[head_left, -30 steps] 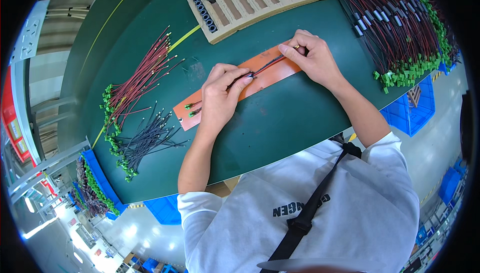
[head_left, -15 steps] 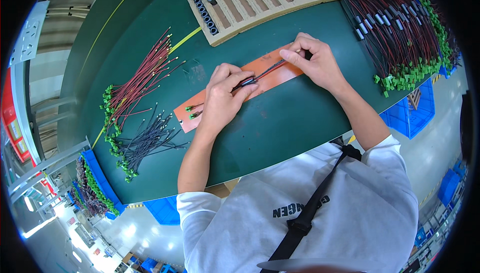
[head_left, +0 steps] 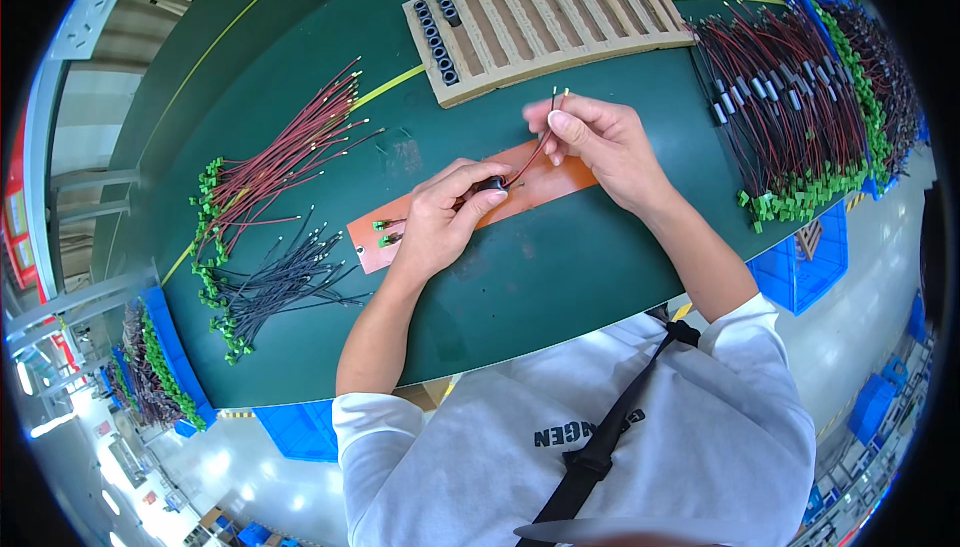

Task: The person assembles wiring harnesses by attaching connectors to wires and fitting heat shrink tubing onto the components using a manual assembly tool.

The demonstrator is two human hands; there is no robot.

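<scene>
My left hand (head_left: 448, 209) is closed over an orange board (head_left: 560, 185), pinching a small black ring-shaped core (head_left: 491, 184) between thumb and fingers. Red and black wires (head_left: 530, 160) come out of the core and bend upward to my right hand (head_left: 608, 147). That hand pinches them between thumb and forefinger, with the bare tips sticking up; its other fingers are slightly blurred. At the board's left end lie two green connectors (head_left: 384, 241), whose leads run under my left hand.
Left lie loose red wires (head_left: 290, 162) and black wires (head_left: 285, 282) with green connectors. A slotted wooden-looking rack (head_left: 560, 2) holds several black cores (head_left: 436, 42) at the back. Finished-looking wire bundles with cores (head_left: 790, 97) fill the right side. Blue bins (head_left: 800, 262) stand below the table edge.
My right hand has drawn closer to my left, and the wires that lay straight along the board now bend upward. The core in my left hand has turned end-on. The whole view has shifted slightly.
</scene>
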